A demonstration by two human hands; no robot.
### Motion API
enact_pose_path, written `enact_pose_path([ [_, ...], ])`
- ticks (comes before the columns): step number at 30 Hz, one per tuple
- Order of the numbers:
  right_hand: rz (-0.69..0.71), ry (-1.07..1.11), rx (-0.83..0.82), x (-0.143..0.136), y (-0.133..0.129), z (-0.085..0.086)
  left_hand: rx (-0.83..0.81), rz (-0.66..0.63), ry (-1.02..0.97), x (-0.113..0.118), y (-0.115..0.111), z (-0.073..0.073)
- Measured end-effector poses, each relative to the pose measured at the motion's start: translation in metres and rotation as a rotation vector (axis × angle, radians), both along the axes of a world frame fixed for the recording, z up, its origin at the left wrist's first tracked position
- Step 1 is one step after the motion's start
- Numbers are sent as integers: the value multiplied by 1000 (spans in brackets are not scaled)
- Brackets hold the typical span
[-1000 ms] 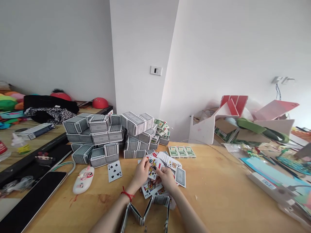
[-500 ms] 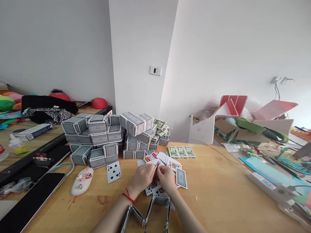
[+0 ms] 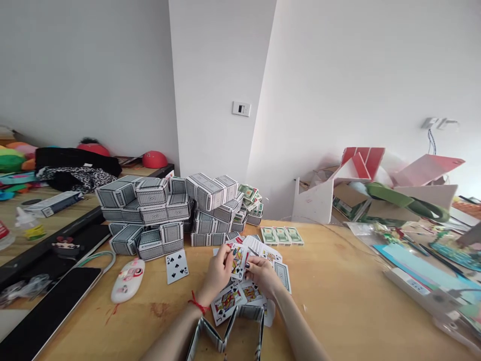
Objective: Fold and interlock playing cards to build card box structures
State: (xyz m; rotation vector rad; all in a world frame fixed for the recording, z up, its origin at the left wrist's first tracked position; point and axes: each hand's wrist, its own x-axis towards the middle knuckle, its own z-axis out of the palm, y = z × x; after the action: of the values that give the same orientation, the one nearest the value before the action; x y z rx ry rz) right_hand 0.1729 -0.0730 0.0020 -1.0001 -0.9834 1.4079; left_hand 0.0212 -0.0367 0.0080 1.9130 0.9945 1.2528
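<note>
Since half a second ago, both hands lifted slightly and more face cards now show below them. On the worktop (image 3: 338,281), near its front edge, left hand (image 3: 218,273) and right hand (image 3: 263,275) pinch one playing card (image 3: 238,261) between closed fingers (probably to separate it), above the loose cards (image 3: 240,296).

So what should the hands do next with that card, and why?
Probably stand the playing card that both the left hand and the right hand pinch next to the zigzag card wall just in front. That wall already stands on the table, and loose face-up cards lie right beside it.
</note>
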Motion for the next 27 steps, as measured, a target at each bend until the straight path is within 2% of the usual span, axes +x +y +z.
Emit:
enact_pose_path([
  [5,-36,-50,-15,-5,4,-5,-30,-81,13,1,-1,-4],
  [11,-54,-209,-41,-8,8,-10,-73,-183,41,-3,7,-3],
  [18,163,-248,-101,7,4,2,-128,-304,81,1,5,-1],
  [22,284,-244,-120,19,-1,7,-158,-316,69,2,5,-3],
  [27,258,-182,-91,26,-1,3,-192,-306,20,1,10,-8],
])
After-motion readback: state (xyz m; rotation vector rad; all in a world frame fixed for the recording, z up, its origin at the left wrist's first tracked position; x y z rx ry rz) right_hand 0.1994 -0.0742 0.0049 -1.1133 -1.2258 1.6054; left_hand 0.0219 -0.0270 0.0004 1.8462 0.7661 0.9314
